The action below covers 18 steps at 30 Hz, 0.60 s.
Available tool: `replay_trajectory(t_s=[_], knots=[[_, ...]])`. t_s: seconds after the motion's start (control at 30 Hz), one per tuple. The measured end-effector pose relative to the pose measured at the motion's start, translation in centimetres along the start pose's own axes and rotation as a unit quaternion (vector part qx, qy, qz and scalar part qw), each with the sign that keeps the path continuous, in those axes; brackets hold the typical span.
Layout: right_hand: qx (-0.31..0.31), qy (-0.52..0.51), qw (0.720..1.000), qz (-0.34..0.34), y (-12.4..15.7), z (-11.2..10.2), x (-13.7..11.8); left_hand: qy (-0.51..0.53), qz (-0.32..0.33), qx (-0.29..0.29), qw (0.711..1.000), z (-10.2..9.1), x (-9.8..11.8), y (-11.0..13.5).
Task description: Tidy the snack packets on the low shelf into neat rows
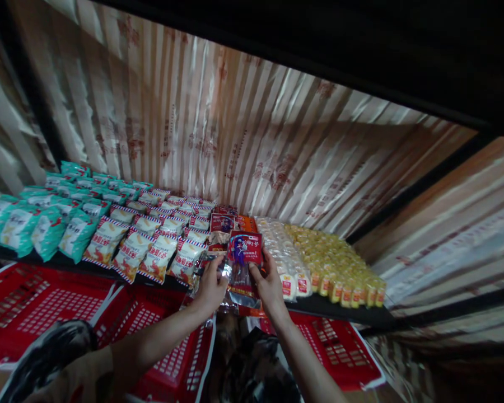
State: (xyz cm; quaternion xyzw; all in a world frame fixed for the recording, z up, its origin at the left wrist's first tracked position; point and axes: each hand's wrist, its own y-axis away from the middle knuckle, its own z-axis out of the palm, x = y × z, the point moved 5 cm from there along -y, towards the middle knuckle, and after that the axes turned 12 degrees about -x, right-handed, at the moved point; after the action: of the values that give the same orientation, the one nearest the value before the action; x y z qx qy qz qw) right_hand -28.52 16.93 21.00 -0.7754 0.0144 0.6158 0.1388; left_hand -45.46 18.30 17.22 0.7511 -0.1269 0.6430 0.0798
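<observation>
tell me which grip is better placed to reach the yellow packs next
Probably the right grip: it is nearer the yellow packs, while the left grip is left of the red packet. The right thumb is on that packet, though.

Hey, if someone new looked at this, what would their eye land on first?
Probably the dark red packet between the left hand and right hand, at the front middle of the shelf. Next, perhaps, the teal bags in rows at the shelf's left end and the yellow packs toward its right, with bright red baskets below.
</observation>
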Motion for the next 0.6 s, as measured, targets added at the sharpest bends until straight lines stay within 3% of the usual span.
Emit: replay_trajectory(t_s=[0.17,0.33,0.5,0.6], knots=[[-0.026,0.053,0.998,0.020,-2.0,1.9,-0.9,-0.082,0.083,0.033,0.993,-1.6,0.5,0.0],[-0.015,0.034,0.999,0.030,-2.4,3.0,-1.5,-0.094,0.075,0.026,0.992,-2.0,0.6,0.3],[-0.039,-0.008,0.999,0.016,0.1,3.5,-3.4,-0.007,0.048,-0.078,0.996,-1.4,2.1,1.6],[-0.063,-0.026,0.997,0.048,1.9,3.7,-3.7,0.068,0.032,-0.142,0.987,-0.8,2.9,2.7]])
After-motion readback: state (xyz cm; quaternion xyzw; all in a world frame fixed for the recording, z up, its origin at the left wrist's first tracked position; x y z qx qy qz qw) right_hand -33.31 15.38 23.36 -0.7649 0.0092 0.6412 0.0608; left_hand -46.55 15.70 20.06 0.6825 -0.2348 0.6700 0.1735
